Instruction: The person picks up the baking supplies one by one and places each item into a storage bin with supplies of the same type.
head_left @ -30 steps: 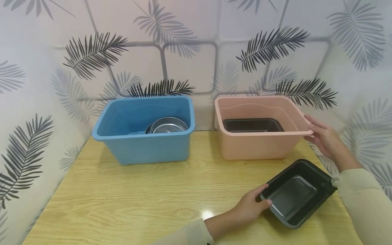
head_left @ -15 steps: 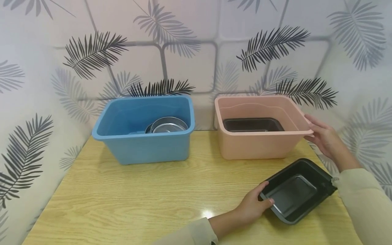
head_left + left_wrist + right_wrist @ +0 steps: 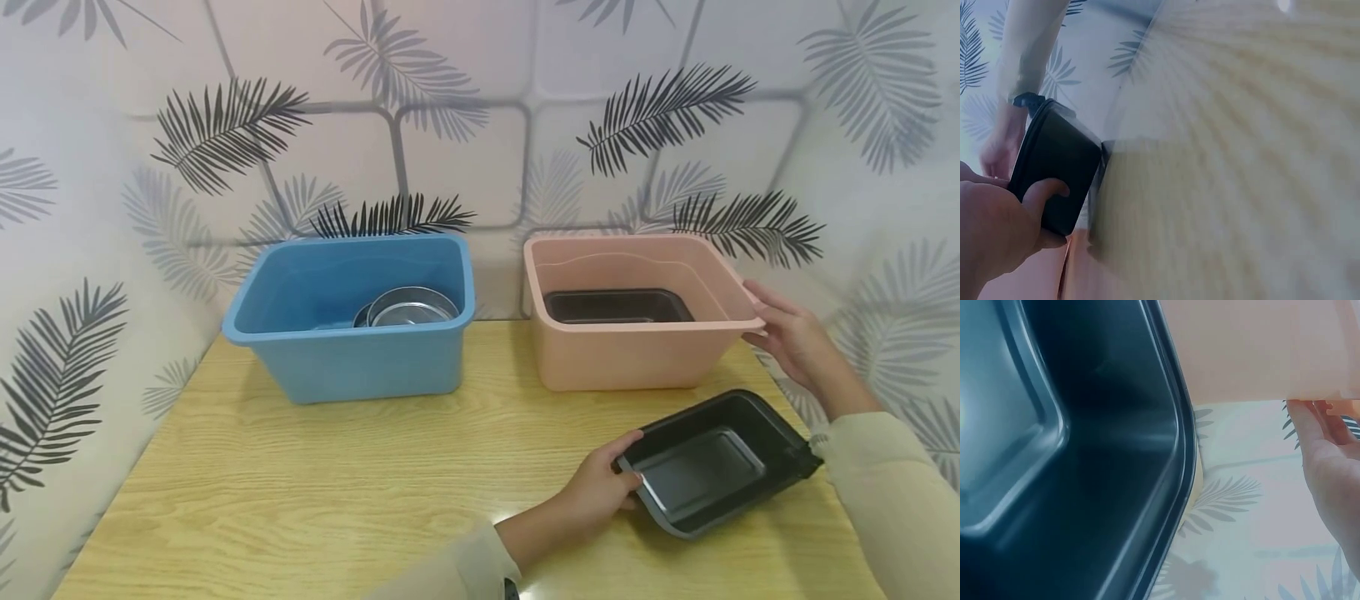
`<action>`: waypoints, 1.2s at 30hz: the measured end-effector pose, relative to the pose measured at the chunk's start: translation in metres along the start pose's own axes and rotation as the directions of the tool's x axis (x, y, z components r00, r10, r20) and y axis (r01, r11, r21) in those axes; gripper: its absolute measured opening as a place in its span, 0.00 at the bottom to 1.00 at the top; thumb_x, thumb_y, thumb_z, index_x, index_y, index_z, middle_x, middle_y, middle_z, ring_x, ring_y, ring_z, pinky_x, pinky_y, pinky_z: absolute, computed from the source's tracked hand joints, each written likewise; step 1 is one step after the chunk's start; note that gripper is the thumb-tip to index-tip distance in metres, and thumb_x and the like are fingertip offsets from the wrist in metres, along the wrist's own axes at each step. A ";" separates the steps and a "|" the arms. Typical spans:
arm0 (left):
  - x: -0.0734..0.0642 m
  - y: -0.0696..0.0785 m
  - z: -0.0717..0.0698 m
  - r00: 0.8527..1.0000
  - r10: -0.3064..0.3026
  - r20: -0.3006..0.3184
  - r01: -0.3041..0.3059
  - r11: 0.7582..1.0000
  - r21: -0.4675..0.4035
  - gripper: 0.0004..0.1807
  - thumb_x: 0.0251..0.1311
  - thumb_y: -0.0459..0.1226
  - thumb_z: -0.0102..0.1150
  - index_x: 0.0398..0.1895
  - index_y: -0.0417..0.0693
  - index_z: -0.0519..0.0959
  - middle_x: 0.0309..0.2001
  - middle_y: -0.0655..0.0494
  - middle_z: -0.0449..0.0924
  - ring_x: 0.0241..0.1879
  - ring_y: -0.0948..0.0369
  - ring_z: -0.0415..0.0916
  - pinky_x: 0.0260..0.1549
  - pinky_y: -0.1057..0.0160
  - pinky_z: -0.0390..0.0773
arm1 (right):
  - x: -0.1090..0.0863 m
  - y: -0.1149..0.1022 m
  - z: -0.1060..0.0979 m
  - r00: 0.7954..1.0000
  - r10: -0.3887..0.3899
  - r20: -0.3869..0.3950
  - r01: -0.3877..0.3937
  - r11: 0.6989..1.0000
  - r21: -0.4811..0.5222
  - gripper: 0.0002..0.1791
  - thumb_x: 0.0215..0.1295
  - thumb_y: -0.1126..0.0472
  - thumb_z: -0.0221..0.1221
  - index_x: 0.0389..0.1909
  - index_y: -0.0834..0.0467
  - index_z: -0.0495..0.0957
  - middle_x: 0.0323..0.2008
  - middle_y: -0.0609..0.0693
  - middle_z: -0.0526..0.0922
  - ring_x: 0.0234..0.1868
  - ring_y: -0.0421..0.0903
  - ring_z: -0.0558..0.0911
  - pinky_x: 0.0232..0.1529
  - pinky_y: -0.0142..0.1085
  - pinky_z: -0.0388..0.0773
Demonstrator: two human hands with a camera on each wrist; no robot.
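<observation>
My left hand [image 3: 592,496] grips the near left edge of a black rectangular baking pan [image 3: 701,475] at the right front of the table. The left wrist view shows the thumb pressed on the outside wall of the pan [image 3: 1063,159], which is tilted on its side there. At the right end of the pink plastic tub [image 3: 630,360], my right hand [image 3: 793,343] holds the rim, thumb below and fingers on the far side. A second dark pan [image 3: 615,304] lies inside this tub. The held pan's far right corner is close under the right sleeve.
A blue plastic tub [image 3: 367,367] stands at the back left, with round metal tins [image 3: 412,310] in its right end. Behind both tubs rises a leaf-patterned wall [image 3: 465,167]. The wooden table [image 3: 337,475] runs between the tubs and the front.
The left hand has drawn the black pan a little to the left and turned it slightly. The right hand stays at the pink tub's rim; both tubs remain in place.
</observation>
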State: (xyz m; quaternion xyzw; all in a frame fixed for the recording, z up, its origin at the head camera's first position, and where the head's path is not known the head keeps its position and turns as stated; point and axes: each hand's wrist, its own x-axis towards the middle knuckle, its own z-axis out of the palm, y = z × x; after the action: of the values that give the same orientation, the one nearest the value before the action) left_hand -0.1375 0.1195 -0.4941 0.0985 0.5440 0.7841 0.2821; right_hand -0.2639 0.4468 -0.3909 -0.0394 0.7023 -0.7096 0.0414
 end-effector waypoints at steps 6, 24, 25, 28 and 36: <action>-0.002 0.010 -0.014 1.000 0.013 0.003 -0.013 0.995 0.102 0.33 0.65 0.22 0.50 0.71 0.56 0.71 0.48 0.40 0.78 0.43 0.51 0.84 0.43 0.57 0.87 | 0.000 -0.001 0.000 1.000 0.009 -0.005 -0.009 1.000 -0.009 0.37 0.81 0.54 0.47 0.82 0.53 0.41 0.82 0.46 0.37 0.61 0.28 0.74 0.50 0.23 0.80; -0.009 0.060 -0.058 0.991 0.018 0.130 -0.048 0.971 0.233 0.33 0.68 0.23 0.49 0.73 0.58 0.70 0.32 0.54 0.71 0.30 0.64 0.73 0.31 0.66 0.79 | 0.000 0.000 0.000 0.999 0.025 -0.033 -0.025 1.000 -0.007 0.37 0.80 0.53 0.49 0.82 0.52 0.43 0.82 0.48 0.40 0.74 0.40 0.62 0.49 0.22 0.79; -0.009 0.063 -0.061 0.991 0.019 0.130 -0.051 0.967 0.248 0.33 0.68 0.23 0.49 0.73 0.59 0.70 0.29 0.56 0.68 0.28 0.64 0.70 0.30 0.65 0.78 | 0.001 0.001 0.000 0.999 0.024 -0.028 -0.024 1.000 0.000 0.37 0.80 0.53 0.48 0.82 0.52 0.43 0.82 0.48 0.39 0.75 0.41 0.61 0.48 0.22 0.79; -0.012 0.073 -0.068 0.991 0.027 0.130 -0.063 0.959 0.278 0.32 0.69 0.23 0.49 0.73 0.57 0.70 0.33 0.54 0.69 0.30 0.63 0.70 0.30 0.65 0.78 | 0.001 0.001 0.000 0.999 0.024 -0.024 -0.024 1.000 0.009 0.37 0.80 0.54 0.48 0.82 0.52 0.43 0.82 0.48 0.39 0.73 0.38 0.64 0.48 0.22 0.79; -0.014 0.101 -0.082 0.989 0.017 0.148 -0.056 0.962 0.268 0.32 0.70 0.22 0.46 0.74 0.54 0.68 0.59 0.32 0.75 0.46 0.54 0.81 0.43 0.58 0.87 | 0.000 0.000 0.000 1.000 0.018 -0.019 -0.017 0.999 0.034 0.37 0.80 0.55 0.49 0.82 0.53 0.43 0.82 0.49 0.39 0.63 0.32 0.72 0.49 0.23 0.80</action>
State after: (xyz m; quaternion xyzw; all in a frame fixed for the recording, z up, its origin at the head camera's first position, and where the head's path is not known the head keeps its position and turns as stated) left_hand -0.1982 0.0212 -0.4318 0.2025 0.6226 0.6981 0.2898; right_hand -0.2639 0.4472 -0.3907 -0.0257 0.6911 -0.7211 0.0417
